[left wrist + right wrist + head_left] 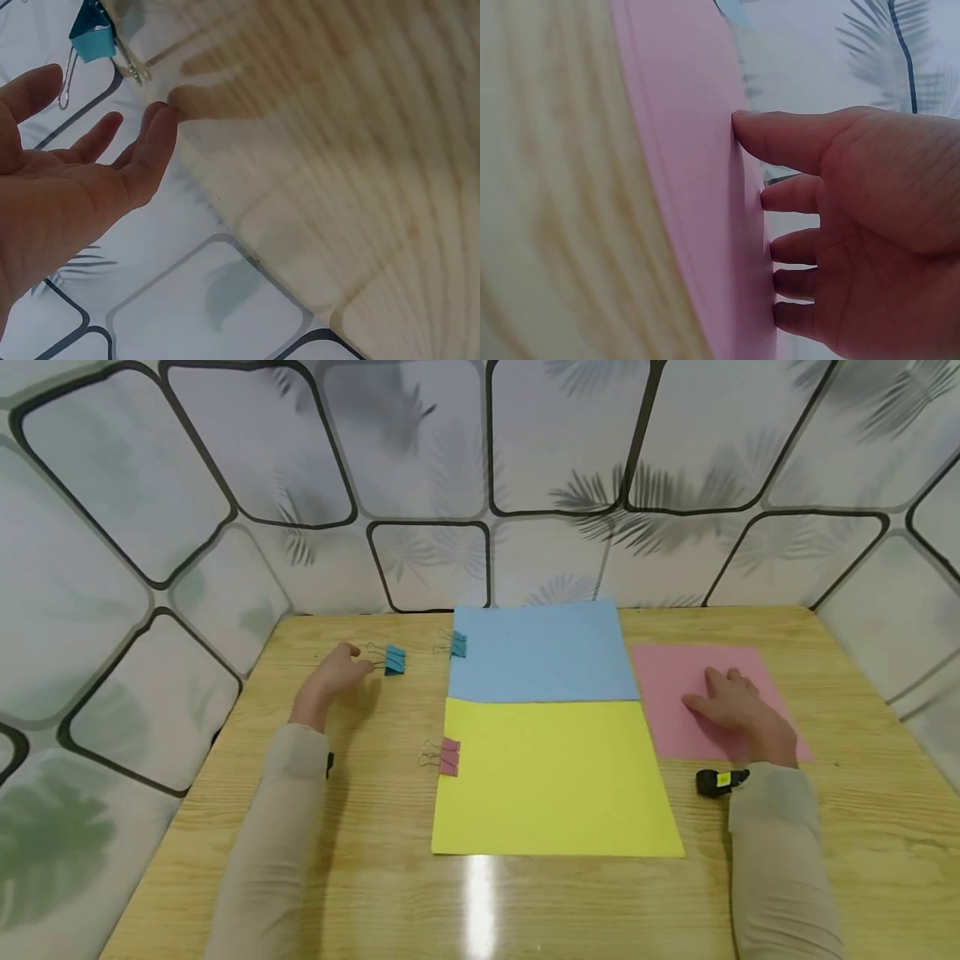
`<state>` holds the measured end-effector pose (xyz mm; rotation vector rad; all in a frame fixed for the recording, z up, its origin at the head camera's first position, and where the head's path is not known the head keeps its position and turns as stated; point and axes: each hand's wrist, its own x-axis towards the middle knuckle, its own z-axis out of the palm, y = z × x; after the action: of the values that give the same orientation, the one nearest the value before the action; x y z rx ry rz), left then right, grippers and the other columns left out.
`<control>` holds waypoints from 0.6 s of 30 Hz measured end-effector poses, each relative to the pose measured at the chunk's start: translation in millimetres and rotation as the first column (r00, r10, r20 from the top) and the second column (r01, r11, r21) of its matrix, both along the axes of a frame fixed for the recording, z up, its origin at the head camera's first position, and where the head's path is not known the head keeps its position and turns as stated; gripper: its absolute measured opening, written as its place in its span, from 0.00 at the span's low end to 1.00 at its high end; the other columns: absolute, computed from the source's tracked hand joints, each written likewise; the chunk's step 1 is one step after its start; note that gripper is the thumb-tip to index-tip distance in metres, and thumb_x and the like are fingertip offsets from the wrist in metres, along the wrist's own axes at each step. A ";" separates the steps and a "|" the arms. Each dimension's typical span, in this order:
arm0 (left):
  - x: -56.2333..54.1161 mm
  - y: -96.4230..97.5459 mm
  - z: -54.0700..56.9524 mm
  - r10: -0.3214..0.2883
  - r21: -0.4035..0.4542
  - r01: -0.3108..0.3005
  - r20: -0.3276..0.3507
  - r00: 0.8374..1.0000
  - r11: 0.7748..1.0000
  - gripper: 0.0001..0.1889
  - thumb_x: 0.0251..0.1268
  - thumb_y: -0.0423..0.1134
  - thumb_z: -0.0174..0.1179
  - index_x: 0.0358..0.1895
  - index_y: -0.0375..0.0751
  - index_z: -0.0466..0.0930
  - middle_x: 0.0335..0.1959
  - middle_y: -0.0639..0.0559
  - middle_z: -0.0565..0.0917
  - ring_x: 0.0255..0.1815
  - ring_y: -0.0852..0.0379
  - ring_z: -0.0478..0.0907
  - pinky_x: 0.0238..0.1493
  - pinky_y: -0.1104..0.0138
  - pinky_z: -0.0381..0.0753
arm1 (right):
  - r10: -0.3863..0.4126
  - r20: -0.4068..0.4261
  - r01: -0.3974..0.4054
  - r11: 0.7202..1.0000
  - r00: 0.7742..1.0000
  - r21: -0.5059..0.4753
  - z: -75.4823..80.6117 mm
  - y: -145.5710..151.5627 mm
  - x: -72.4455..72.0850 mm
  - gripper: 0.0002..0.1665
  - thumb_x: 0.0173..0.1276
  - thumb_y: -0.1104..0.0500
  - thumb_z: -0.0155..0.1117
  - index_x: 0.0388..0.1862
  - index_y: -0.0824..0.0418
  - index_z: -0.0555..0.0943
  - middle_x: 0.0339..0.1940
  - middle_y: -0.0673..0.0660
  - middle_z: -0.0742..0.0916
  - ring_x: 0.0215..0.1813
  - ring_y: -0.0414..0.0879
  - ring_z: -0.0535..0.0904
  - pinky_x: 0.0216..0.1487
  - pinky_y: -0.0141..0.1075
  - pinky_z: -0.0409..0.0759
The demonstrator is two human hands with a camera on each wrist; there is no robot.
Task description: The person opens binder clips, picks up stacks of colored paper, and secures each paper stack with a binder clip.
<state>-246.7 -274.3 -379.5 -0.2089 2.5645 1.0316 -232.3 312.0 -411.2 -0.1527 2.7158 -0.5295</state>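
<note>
One left hand (330,681), grip parted beside a loose blue clip (394,660), contact unclear; one right hand (735,707), grip spread on pink paper (684,672), perhaps steadying it.

Could not see the ends of the left sleeve (270,843) and right sleeve (783,860), cut off at the bottom of the head view. Saw just a bit of a black thing (330,766) behind the left sleeve. Could not read the tiny yellow label (723,779) or see the pink paper (697,672) under the right hand (735,706). In the left wrist view, lost part of the blue clip (95,37) past the top and part of the left hand (75,180) past the side. In the right wrist view, saw only blurry table (555,187) wood.
</note>
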 end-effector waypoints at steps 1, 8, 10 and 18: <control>-1.4 0.1 -1.0 -0.007 0.019 0.007 0.007 1.000 1.000 0.35 0.79 0.45 0.41 0.77 0.29 0.41 0.73 0.26 0.55 0.67 0.34 0.61 0.70 0.42 0.60 | 0.001 -0.002 -0.001 1.000 1.000 -0.001 -0.2 0.7 0.1 0.48 0.79 0.47 0.45 0.72 0.85 0.42 0.68 0.89 0.49 0.68 0.84 0.43 0.67 0.71 0.47; -15.0 4.2 -3.2 0.001 0.050 -0.002 0.019 1.000 0.999 0.40 0.75 0.45 0.43 0.77 0.26 0.34 0.51 0.29 0.70 0.41 0.46 0.69 0.59 0.50 0.69 | -0.021 0.020 0.022 0.999 1.000 -0.023 2.8 0.5 2.1 0.49 0.78 0.46 0.47 0.73 0.84 0.41 0.71 0.88 0.45 0.71 0.83 0.38 0.69 0.71 0.43; -18.9 4.7 -4.1 0.010 0.056 -0.012 0.036 0.999 0.998 0.41 0.75 0.45 0.44 0.77 0.27 0.31 0.38 0.39 0.71 0.32 0.53 0.65 0.51 0.55 0.70 | -0.031 0.035 0.031 0.999 0.999 -0.025 3.6 -0.7 2.5 0.50 0.78 0.46 0.48 0.74 0.83 0.40 0.71 0.88 0.43 0.72 0.82 0.36 0.70 0.71 0.42; -30.4 11.0 -16.3 -0.023 0.006 0.023 0.027 0.999 1.000 0.42 0.71 0.44 0.51 0.75 0.23 0.39 0.23 0.49 0.69 0.20 0.58 0.65 0.42 0.61 0.69 | -0.045 0.053 0.047 0.998 0.998 -0.032 3.4 -0.8 3.7 0.50 0.78 0.46 0.47 0.75 0.81 0.39 0.72 0.87 0.41 0.72 0.82 0.34 0.70 0.72 0.41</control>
<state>-277.1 -263.4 -395.7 -0.1898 2.5333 1.0204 -228.7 311.2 -407.8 -0.0835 2.6661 -0.5839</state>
